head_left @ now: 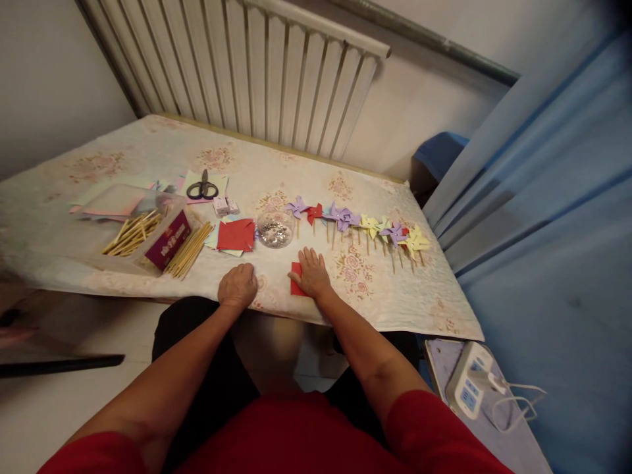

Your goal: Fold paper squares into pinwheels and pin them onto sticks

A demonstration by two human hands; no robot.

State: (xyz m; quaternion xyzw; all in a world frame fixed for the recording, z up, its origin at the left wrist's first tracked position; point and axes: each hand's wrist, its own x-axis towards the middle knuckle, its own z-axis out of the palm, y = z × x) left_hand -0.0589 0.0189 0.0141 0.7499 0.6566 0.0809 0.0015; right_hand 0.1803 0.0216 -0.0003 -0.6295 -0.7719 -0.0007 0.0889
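White radiator fins (257, 72) back a table spread with a floral cloth (99, 164). At the far left lies a stack of pastel paper sheets (111, 199), then an open box of wooden sticks (132, 234) with a purple label, and more loose sticks (190, 249) fanned beside it. Behind these sit black-handled scissors (202, 189) and a small white item, too small to identify. Next comes a pile of red paper squares (236, 235), then a clear bowl of silvery bits (275, 230); whether these are pins or sequins cannot be told.

The left hand (237, 286) rests at the table edge, curled into a loose fist; nothing shows inside it, though the palm is hidden. The right hand (311, 271) lies flat with fingers spread, pressing down on a red paper piece (295, 280) near the front edge. Most of that piece is covered by the palm, so its shape and folds are unclear. It looks thin, light and floppy, likely to crease easily and slide on the cloth; a pinch at an exposed corner or edge would suit it best.

Further right, a row of finished paper pinwheels (360, 224) runs toward the blue curtain (543, 197). A white power strip (469, 388) sits below.
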